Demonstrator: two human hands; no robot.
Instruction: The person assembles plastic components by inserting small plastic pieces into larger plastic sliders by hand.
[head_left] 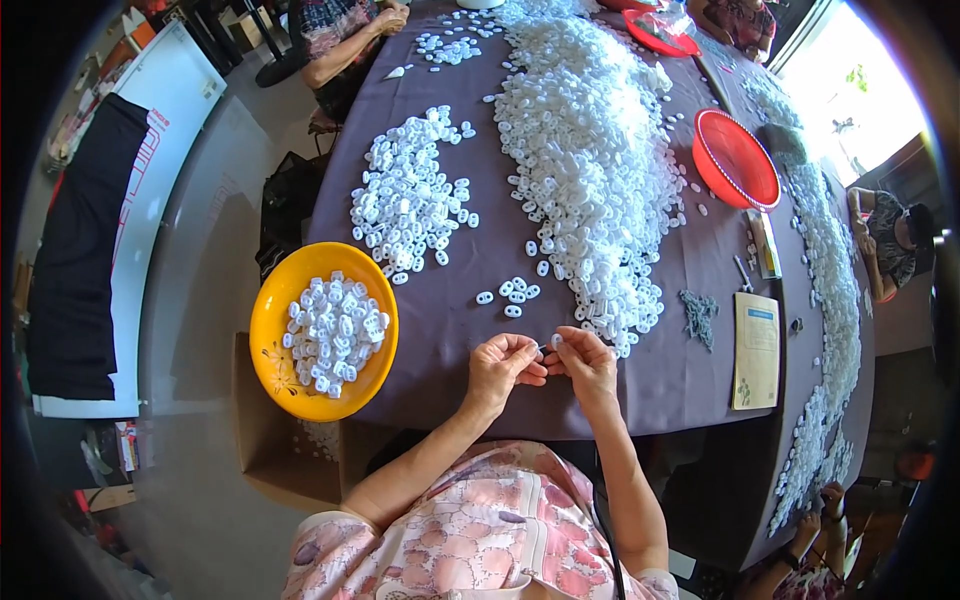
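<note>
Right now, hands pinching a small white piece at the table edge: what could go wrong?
1. Both hands, left hand and right hand, pinch a small white piece near the table edge; a slip could drop it onto the lap or floor.
2. The yellow bowl overhangs the edge beside the left forearm; a nudge might tip it.
3. The big white pile lies just past the right hand; a sweep could scatter pieces.

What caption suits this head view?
Left hand and right hand pinch a white ring beside a yellow bowl.
</note>
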